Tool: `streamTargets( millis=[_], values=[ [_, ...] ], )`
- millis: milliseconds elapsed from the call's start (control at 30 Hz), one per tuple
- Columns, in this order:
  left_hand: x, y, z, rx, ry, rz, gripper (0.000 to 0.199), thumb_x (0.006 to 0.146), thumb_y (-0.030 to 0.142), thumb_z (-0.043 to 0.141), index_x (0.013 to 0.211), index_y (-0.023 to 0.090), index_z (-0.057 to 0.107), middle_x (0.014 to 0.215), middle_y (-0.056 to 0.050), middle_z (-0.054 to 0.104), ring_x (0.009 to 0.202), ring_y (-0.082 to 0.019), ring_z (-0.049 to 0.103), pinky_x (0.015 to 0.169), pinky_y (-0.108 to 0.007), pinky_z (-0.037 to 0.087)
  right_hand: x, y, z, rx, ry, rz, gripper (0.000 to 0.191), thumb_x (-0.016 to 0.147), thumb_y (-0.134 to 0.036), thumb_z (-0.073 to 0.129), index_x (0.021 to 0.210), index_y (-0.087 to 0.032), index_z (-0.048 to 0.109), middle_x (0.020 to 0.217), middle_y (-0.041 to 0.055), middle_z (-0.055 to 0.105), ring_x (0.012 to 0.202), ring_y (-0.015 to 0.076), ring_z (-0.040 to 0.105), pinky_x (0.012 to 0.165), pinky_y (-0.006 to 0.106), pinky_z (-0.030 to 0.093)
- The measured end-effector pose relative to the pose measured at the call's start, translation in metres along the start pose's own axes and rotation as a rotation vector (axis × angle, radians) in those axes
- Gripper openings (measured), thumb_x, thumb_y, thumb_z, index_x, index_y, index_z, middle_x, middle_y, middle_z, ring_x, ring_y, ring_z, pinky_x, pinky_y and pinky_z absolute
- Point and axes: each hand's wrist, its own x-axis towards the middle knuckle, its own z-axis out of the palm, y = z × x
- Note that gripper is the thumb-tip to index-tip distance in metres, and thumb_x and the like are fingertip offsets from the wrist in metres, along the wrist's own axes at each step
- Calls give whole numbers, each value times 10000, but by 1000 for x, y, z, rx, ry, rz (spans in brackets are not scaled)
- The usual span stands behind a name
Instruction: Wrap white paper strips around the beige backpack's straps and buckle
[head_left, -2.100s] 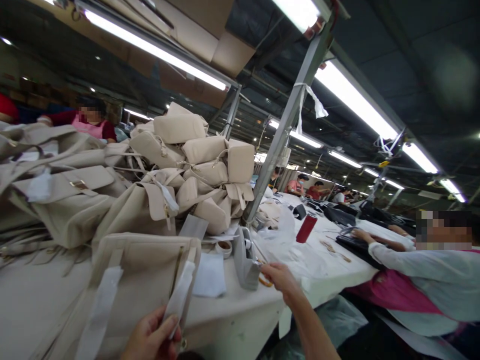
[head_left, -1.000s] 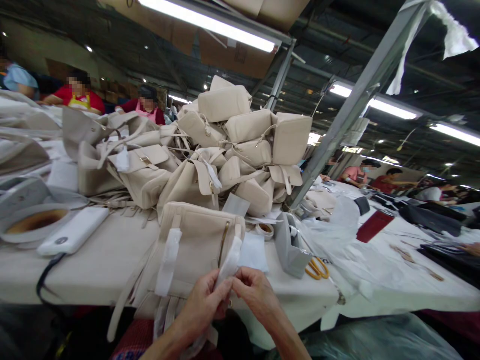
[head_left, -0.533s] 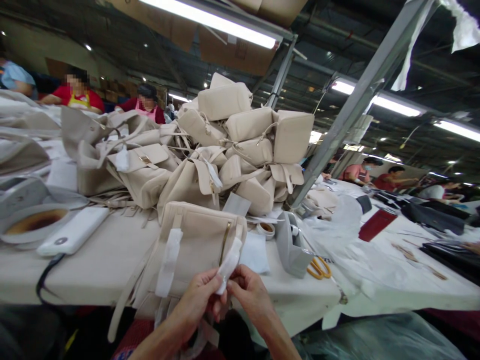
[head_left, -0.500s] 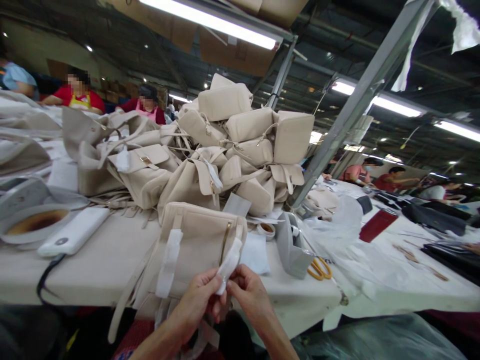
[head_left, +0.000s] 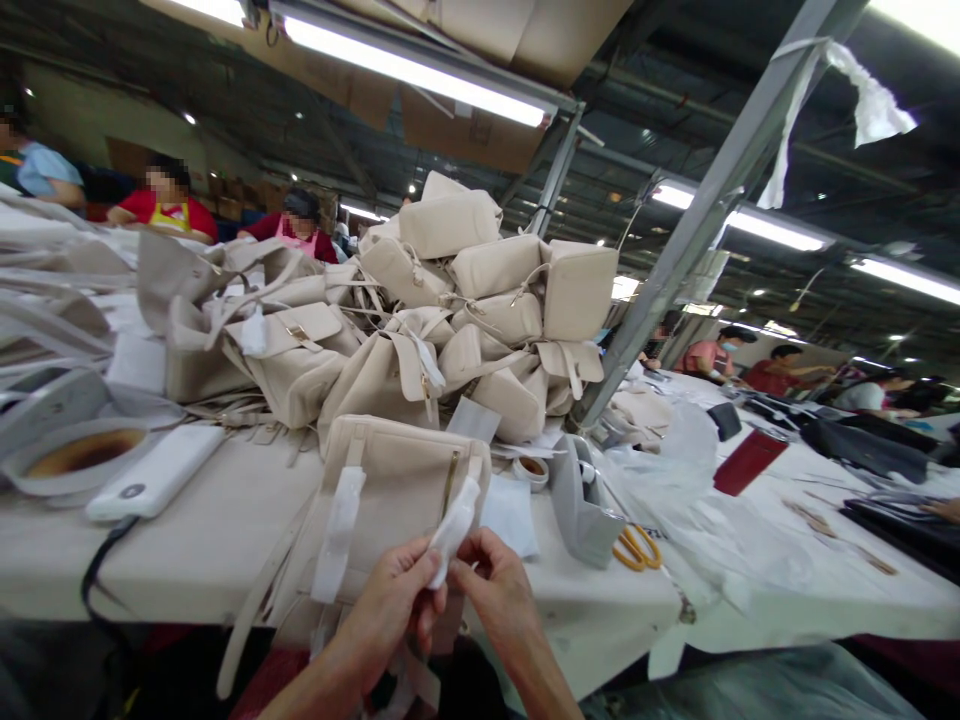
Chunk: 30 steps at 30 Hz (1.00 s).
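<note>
A beige handbag (head_left: 394,510) stands at the table's front edge before me, with a gold zipper on its face. Two of its straps are covered in white wrapping; the left wrapped strap (head_left: 343,530) hangs loose. My left hand (head_left: 394,595) pinches the lower end of the right wrapped strap (head_left: 457,515) between thumb and fingers. Close beside it, my right hand (head_left: 496,590) has its thumb and fingertips pressed together at the edge of that same wrapping. Exactly what those fingertips grip is partly hidden.
Behind the bag rises a heap of beige bags (head_left: 499,265). Left lie a white power bank (head_left: 161,475) and a tape roll (head_left: 86,455). Right are a small tape roll (head_left: 531,470), a grey tape dispenser (head_left: 589,515), yellow-handled scissors (head_left: 637,548) and a metal post (head_left: 675,250). Several people work farther off.
The camera view has shifted slightly, so the scene sits a little lower. Both hands stay at the right wrapped strap with only small finger movement.
</note>
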Motion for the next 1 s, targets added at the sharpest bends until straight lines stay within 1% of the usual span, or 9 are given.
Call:
streamTargets(
  millis=[200,367,433,533,633,767,833,933,1000],
  values=[
    [3,-5,-3,58,-25,7,628,702,603,615,1094,113,626,501,56,526,303,-54,369,319,-175,321,-2,-2,3,205,-67,64,147,615,-279,684,687,-199,585,568,-35,598,548,135,511,540,248,366],
    [5,-10,-5,94,-46,27,733,735,559,604,1295,90,539,502,56,537,298,-62,389,312,-172,344,-7,-6,7,379,-113,218,242,578,-272,686,768,-185,564,490,-69,547,408,57,368,425,187,216],
    [4,-11,-5,80,-58,19,831,733,546,623,1404,98,427,503,58,551,295,-68,402,307,-169,345,-9,-8,10,524,-148,259,299,557,-224,660,842,-172,586,501,-86,527,373,23,284,397,175,145],
    [2,-13,-4,28,-61,11,981,743,511,652,1521,154,173,502,64,580,305,-81,430,321,-171,382,-9,-6,12,709,-227,284,373,525,-155,584,897,-156,618,466,-116,452,350,-4,142,372,174,55],
    [0,-14,-4,-9,-58,24,1077,768,484,663,1532,208,-43,528,57,615,312,-90,459,335,-180,417,-6,-1,11,815,-355,283,363,519,-143,564,869,-115,657,461,-107,433,351,-16,99,356,169,45],
    [-2,-13,-8,-96,-54,-28,1108,813,412,656,1496,247,-201,562,35,635,341,-101,475,367,-210,455,0,11,6,905,-520,279,347,598,-247,643,905,-88,682,422,-83,429,341,9,227,351,153,88],
    [-4,-11,-9,-173,-83,-72,1076,825,374,653,1504,260,-173,570,26,633,357,-88,455,387,-210,462,2,16,6,921,-557,268,379,635,-378,721,908,-123,657,474,-64,490,341,26,328,342,151,131],
    [-7,-9,-11,-273,-149,-117,1045,810,349,676,1525,271,-82,580,16,630,370,-71,426,398,-193,455,5,18,10,899,-564,246,573,581,-583,790,934,-184,578,667,-31,611,371,66,480,351,177,306],
    [-8,-9,-12,-304,-163,-120,1026,804,332,688,1531,273,-35,596,6,635,381,-65,425,407,-188,457,6,15,14,836,-582,262,619,561,-589,814,954,-202,532,671,-31,624,401,106,543,388,217,401]
  ],
)
